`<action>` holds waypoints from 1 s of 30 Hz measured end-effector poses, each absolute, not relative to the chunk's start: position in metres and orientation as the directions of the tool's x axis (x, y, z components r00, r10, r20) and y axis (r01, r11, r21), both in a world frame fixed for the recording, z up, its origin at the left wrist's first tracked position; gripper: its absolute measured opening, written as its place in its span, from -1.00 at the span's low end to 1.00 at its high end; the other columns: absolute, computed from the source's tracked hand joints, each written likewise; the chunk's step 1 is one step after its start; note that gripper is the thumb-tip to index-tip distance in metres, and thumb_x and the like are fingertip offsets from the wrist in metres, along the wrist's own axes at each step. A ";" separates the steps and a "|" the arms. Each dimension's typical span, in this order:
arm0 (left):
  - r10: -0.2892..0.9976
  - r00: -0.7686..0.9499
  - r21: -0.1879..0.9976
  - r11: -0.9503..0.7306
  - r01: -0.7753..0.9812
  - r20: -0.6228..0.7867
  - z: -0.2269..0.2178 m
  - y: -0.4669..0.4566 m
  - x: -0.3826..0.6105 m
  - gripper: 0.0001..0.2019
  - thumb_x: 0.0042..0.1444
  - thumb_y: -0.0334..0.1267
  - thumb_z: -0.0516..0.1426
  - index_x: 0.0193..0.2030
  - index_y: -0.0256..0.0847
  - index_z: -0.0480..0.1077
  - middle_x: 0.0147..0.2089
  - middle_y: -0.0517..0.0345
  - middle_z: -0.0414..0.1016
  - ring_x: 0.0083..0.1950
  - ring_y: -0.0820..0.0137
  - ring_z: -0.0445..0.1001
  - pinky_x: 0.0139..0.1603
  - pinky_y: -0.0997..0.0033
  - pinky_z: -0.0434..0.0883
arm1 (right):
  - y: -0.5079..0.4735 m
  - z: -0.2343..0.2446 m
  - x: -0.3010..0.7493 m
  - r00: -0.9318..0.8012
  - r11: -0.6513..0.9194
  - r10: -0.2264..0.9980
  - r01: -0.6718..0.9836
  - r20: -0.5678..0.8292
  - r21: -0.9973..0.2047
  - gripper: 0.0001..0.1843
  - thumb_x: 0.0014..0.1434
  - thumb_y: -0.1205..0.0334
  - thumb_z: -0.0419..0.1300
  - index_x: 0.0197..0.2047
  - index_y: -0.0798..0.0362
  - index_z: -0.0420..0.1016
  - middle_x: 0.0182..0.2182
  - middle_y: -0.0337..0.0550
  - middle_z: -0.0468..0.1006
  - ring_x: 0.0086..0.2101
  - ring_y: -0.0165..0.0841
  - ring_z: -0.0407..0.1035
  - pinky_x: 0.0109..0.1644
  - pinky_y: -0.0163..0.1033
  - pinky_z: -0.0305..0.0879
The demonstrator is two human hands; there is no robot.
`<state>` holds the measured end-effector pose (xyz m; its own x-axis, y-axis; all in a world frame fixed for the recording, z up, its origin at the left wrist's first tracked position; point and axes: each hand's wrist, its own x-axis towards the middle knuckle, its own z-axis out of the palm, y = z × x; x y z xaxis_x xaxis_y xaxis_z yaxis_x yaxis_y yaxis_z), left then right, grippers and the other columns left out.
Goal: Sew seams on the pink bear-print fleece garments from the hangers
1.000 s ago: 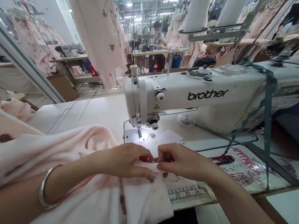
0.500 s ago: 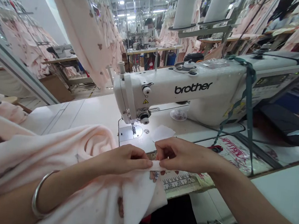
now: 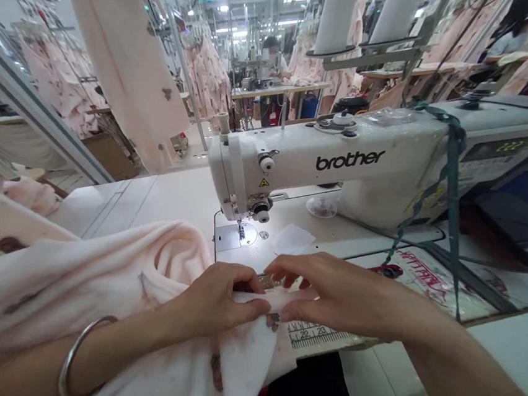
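1. I am judging this to be the lining-up step: I am folding and evening the edge of the pink printed garment point(image 3: 142, 298) in front of the Brother sewing machine point(image 3: 341, 168), and no cloth is under the needle point(image 3: 241, 230) yet.
2. My left hand point(image 3: 219, 299) is closing thumb and fingers on the white fabric edge point(image 3: 266, 301), pinching it just beside the ruler strip point(image 3: 316, 335) on the table point(image 3: 161, 197).
3. My right hand point(image 3: 329, 291) is pressing the same edge flat with its fingers partly curled, touching the left hand's fingertips.
4. A small white patch point(image 3: 293, 239) is lying near the needle plate, apart from both hands.
5. The next move, I am judging, calls for keeping the fold pinched and feeding it squarely.
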<state>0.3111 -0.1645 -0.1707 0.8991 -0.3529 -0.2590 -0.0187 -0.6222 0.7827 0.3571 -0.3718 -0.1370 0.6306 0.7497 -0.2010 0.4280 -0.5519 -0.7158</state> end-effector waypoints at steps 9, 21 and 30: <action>-0.374 0.866 0.859 -0.499 0.113 -0.331 -0.179 -0.145 0.322 -0.71 0.07 -0.08 0.14 -0.27 -0.31 0.46 -0.32 0.10 0.49 -0.31 0.43 0.37 -0.33 0.49 0.27 | -0.355 -0.183 0.365 0.623 -0.407 0.706 -0.031 -0.336 -0.913 -0.81 0.14 0.16 0.17 -0.37 0.12 0.42 -0.48 -0.21 0.50 -0.49 -0.46 0.33 -0.49 -0.40 0.16; -0.031 0.925 0.668 -0.700 0.251 -0.379 -0.197 -0.128 0.390 -0.72 -0.12 -0.10 0.12 -0.61 -0.25 0.20 -0.63 0.30 0.02 -0.55 0.55 0.00 -0.57 0.49 -0.08 | -0.297 -0.189 0.442 0.708 -0.718 0.506 0.030 -0.492 -0.696 -0.87 0.00 0.26 0.18 -0.51 0.11 0.37 -0.64 -0.21 0.41 -0.66 -0.48 0.25 -0.61 -0.39 0.06; -0.043 0.950 0.707 -0.679 0.200 -0.309 -0.198 -0.120 0.404 -0.80 -0.16 -0.21 0.14 -0.63 -0.23 0.22 -0.61 0.24 0.17 -0.52 0.50 0.14 -0.53 0.49 0.04 | -0.288 -0.194 0.459 0.686 -0.721 0.531 0.057 -0.497 -0.691 -0.82 0.07 0.37 0.16 -0.55 0.12 0.35 -0.64 -0.30 0.34 -0.69 -0.53 0.19 -0.63 -0.40 0.05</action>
